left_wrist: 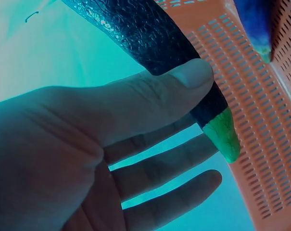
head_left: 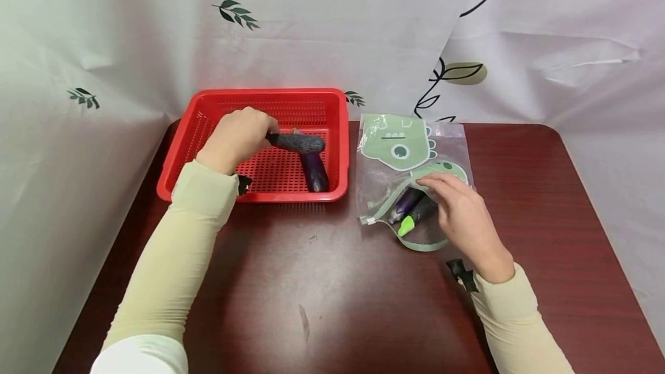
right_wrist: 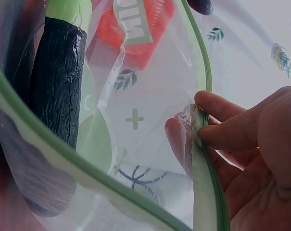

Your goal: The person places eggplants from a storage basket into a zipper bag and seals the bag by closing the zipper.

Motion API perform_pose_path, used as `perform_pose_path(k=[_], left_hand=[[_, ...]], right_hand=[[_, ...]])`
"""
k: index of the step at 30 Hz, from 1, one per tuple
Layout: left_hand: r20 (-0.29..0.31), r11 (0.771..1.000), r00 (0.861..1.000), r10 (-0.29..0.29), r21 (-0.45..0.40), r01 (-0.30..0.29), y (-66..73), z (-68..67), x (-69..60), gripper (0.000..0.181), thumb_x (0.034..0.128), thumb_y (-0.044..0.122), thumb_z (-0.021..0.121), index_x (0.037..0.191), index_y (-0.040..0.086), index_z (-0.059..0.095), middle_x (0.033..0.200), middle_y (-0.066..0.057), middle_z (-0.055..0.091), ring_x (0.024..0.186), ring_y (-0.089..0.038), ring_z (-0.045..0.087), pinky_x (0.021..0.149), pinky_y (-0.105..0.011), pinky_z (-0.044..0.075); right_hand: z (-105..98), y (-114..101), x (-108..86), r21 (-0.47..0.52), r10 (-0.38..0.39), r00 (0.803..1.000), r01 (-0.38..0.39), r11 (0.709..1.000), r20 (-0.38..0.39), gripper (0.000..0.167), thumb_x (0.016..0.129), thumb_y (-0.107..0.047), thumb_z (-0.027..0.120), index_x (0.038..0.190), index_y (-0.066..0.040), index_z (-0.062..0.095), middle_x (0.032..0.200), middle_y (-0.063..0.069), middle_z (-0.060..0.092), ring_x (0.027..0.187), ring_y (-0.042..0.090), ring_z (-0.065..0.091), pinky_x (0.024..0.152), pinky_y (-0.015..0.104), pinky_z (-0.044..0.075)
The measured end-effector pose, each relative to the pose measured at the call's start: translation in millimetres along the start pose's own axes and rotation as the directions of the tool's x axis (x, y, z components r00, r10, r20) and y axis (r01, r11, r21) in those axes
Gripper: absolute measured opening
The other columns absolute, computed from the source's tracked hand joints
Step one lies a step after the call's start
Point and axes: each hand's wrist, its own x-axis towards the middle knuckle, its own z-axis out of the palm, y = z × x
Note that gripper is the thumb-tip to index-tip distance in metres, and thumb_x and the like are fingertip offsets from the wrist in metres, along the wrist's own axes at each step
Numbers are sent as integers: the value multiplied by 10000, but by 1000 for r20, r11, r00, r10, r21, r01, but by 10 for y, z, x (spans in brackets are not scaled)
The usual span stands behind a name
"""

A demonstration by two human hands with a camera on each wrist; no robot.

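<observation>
My left hand (head_left: 236, 138) holds a dark, wrinkled cucumber (head_left: 300, 143) over the red basket (head_left: 343, 149). In the left wrist view the thumb lies across the cucumber (left_wrist: 135, 36) near its green tip, with the fingers behind it. A purple eggplant (head_left: 314, 173) lies in the basket, partly covered by the cucumber in the head view. My right hand (head_left: 467, 221) pinches the green zip edge of a clear bag (head_left: 366, 189), whose mouth gapes. Inside the bag lie another eggplant (head_left: 405, 204) and a dark cucumber with a bright green end (right_wrist: 58, 77).
Basket and bag sit side by side toward the back of the dark red wooden table (head_left: 312, 281). A white cloth (head_left: 332, 27) with leaf prints hangs behind and at both sides. A zip slider (head_left: 370, 220) shows at the bag's left edge.
</observation>
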Motion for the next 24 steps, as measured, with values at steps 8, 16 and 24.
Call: perform_pose_path(k=[8,16,24], left_hand=[[-29,999,999,-16,-47,15,24,38,-54,250,842,50,786,1089,85,768,1027,-139,725,898,-309,655,814,-507,542],[-72,998,997,-16,-61,11,90,89,-124,232,840,45,789,1065,101,776,982,-124,722,858,-300,643,759,-501,549],[-107,999,994,4,-50,-10,186,112,-199,203,839,61,802,1030,127,788,953,-111,731,825,-290,658,698,-507,554]], right_hand=[[0,5,1,-3,7,1000,-7,1000,1,374,838,191,613,1147,3,704,1147,114,675,1076,299,634,872,467,509],[12,12,-8,-2,3,1000,-3,1000,4,387,831,200,606,1150,5,704,1148,116,674,1080,298,633,873,466,512],[13,21,-2,-5,0,1000,0,1000,-1,388,831,199,608,1152,3,703,1147,112,675,1078,294,635,871,463,512]])
